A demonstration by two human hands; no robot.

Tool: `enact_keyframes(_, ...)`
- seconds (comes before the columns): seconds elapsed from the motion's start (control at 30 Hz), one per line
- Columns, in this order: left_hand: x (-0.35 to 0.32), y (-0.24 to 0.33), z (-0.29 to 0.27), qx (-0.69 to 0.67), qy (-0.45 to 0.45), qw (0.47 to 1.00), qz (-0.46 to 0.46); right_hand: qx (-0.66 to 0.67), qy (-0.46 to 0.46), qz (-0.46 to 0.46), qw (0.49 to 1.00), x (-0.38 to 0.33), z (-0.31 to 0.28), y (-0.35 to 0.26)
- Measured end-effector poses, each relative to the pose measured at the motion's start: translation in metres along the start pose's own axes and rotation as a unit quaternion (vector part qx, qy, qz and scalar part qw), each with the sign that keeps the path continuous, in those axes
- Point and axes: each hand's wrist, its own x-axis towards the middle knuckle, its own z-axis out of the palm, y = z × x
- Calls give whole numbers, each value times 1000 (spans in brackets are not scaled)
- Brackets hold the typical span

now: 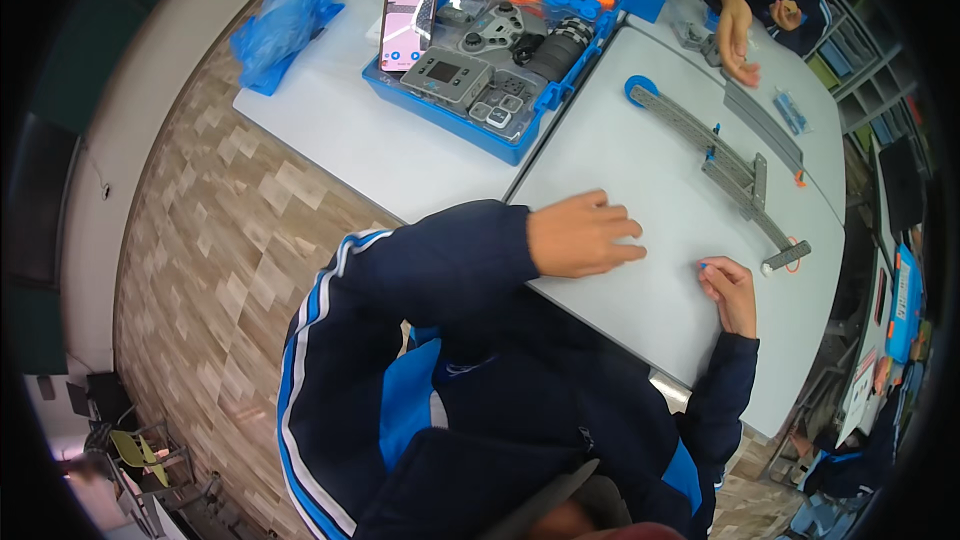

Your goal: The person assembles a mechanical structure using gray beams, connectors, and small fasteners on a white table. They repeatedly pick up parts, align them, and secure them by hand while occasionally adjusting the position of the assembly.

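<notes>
Head view: the right hand [730, 295] pinches a small blue piece [704, 265] between thumb and fingertip, just above the near right of the bench [580, 165]. To its left, the left hand [585, 235] hangs palm down with fingers loosely bent; its underside is hidden, so I cannot tell whether it grips anything. Beyond both hands lies a long grey frame [688, 124] with a blue wheel [641, 90] at its far end.

Phone screen [408, 24], tiny blurred print, no readable lettering
</notes>
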Motion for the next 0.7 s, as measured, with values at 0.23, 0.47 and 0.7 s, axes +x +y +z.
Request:
enact_keyframes(0.23,79,-32,85,-208,11,977,-37,-86,-85,-8,993,38,20,-35)
enact_keyframes(0.47,85,-50,98,-319,57,942,-88,-86,-69,-56,992,54,16,-34)
enact_keyframes(0.7,87,-37,84,-337,10,929,-151,-104,-85,-74,988,48,21,-26)
